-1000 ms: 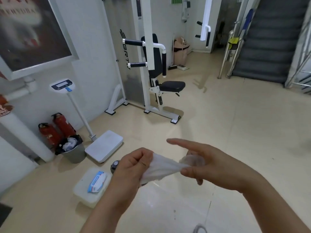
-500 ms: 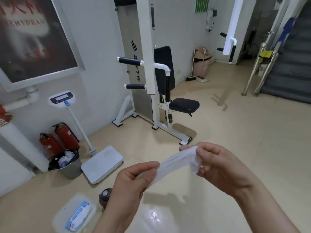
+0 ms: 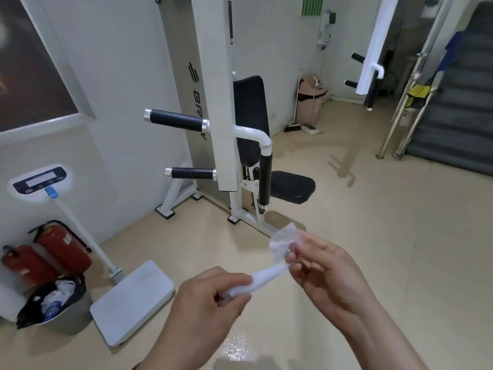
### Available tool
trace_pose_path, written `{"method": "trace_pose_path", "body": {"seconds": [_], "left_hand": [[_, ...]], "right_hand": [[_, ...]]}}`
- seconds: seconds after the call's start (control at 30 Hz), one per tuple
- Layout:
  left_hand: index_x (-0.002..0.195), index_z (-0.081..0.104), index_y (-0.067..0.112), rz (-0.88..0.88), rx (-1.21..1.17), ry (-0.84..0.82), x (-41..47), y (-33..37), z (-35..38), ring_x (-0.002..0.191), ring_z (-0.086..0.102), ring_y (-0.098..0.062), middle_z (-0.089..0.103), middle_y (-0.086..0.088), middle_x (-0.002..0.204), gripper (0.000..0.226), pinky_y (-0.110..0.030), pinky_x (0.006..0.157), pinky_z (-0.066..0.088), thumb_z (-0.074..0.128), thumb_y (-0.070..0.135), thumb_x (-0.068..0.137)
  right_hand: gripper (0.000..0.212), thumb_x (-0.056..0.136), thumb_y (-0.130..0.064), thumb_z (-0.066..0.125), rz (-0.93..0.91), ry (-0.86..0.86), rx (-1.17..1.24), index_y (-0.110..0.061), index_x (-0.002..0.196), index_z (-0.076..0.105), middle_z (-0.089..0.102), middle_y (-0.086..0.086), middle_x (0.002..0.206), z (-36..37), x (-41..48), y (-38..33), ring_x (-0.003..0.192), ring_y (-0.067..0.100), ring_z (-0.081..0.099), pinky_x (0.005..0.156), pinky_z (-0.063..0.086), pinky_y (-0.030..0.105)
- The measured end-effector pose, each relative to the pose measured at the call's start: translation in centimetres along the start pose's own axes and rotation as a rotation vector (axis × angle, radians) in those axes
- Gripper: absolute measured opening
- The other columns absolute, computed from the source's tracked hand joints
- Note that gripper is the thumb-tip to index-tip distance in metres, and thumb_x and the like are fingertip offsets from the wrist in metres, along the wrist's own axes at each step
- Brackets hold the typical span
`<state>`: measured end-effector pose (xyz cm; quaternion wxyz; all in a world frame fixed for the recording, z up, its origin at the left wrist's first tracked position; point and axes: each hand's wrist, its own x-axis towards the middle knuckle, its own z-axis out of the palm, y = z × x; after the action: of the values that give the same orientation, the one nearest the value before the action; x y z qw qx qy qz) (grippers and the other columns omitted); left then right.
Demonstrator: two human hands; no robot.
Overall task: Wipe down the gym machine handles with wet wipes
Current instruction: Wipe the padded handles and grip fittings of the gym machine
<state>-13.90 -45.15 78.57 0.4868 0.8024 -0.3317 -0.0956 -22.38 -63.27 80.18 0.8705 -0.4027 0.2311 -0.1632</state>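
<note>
A white wet wipe (image 3: 269, 273) is stretched between my two hands at the bottom middle. My left hand (image 3: 208, 303) pinches its lower end, and my right hand (image 3: 325, 271) pinches the crumpled upper end. Ahead stands a white gym machine (image 3: 213, 84) with a black seat (image 3: 292, 186). It has an upper black horizontal handle (image 3: 176, 120), a lower black horizontal handle (image 3: 190, 173) and a vertical black handle (image 3: 265, 180). Both hands are well short of the handles.
A weighing scale (image 3: 130, 300) with a display post stands at the left. Beside it are a lined bin (image 3: 53, 303) and two red fire extinguishers (image 3: 61, 249). A pink bin (image 3: 310, 100) and stairs (image 3: 458, 116) lie at the back right. The floor between is beige tile.
The view has come closer to the machine and tilted up; the wipe pack on the floor has left the frame. My hands keep pulling the wipe apart, and my right hand is now higher.
</note>
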Motion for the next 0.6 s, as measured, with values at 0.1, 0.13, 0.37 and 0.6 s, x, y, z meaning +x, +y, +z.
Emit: {"method": "trace_pose_path", "body": {"seconds": [0.1,0.13,0.37,0.6], "left_hand": [[0.074,0.066,0.035,0.095,0.110,0.081,5.2,-1.0,-0.9,0.054,0.049,-0.005,0.058,0.015,0.062,0.017,-0.009,0.051,0.033,0.077,0.022,0.078],[0.073,0.060,0.033,0.098,0.154,0.098,6.8,-1.3,-1.0,0.051,0.046,-0.006,0.055,0.015,0.058,0.015,-0.011,0.048,0.031,0.072,0.030,0.082],[0.068,0.045,0.027,-0.158,-0.371,0.158,15.3,-0.3,0.1,0.045,0.051,-0.021,0.059,-0.004,0.053,0.030,-0.029,0.047,0.038,0.057,0.012,0.091],[0.077,0.067,0.020,-0.234,-0.776,0.308,19.6,-0.2,4.1,0.061,0.061,-0.019,0.065,-0.009,0.068,0.029,-0.020,0.055,0.046,0.053,-0.001,0.092]], "right_hand": [[0.020,0.093,-0.005,0.053,-0.229,0.085,-0.531,-0.010,0.093,0.073,0.058,0.004,0.072,0.6,3.4,0.0,0.064,0.014,0.050,0.065,0.048,0.025],[0.017,0.094,-0.013,0.054,-0.352,0.122,-0.871,-0.013,0.092,0.070,0.060,-0.003,0.076,0.4,4.3,0.3,0.067,0.012,0.052,0.070,0.047,0.026],[0.019,0.087,-0.026,0.065,-0.374,0.086,-0.968,-0.030,0.071,0.074,0.063,-0.002,0.065,0.5,9.3,-1.6,0.060,0.007,0.052,0.057,0.040,0.016],[0.013,0.090,-0.010,0.061,-0.354,0.138,-0.557,-0.007,0.083,0.072,0.071,0.011,0.076,-1.3,16.5,-5.8,0.068,0.012,0.065,0.059,0.050,0.022]]}}
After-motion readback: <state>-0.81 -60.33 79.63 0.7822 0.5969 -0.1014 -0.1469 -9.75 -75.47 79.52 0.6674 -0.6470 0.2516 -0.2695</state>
